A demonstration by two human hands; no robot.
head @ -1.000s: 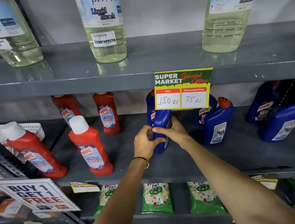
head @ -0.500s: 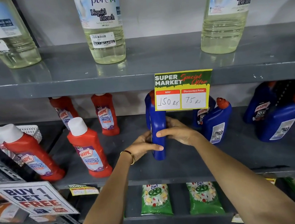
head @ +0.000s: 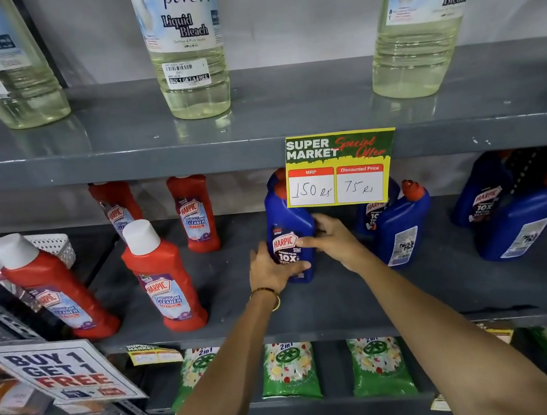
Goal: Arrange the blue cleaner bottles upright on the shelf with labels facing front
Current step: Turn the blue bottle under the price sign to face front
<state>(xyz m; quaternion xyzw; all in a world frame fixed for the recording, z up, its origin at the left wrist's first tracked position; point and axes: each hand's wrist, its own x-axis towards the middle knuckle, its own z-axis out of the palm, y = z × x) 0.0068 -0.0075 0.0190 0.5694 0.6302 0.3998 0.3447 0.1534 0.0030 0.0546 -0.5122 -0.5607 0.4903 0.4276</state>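
A blue Harpic cleaner bottle (head: 288,226) stands upright on the middle grey shelf (head: 327,303), its front label facing me. My left hand (head: 270,269) grips its lower left side and my right hand (head: 332,240) holds its right side. To the right, a blue bottle (head: 400,227) stands with its back label toward me, another blue bottle (head: 373,216) behind it. Further right, one blue bottle (head: 522,223) shows its back label and one behind (head: 482,197) shows its front label.
Red Harpic bottles (head: 164,281) stand on the left of the same shelf. A yellow price card (head: 341,169) hangs from the upper shelf edge, covering the held bottle's cap. Bleach bottles (head: 189,46) stand above; green packets (head: 290,371) lie below.
The held bottle has been turned about its upright axis: earlier its narrow side faced me, now the front label does. My left hand has shifted lower on it.
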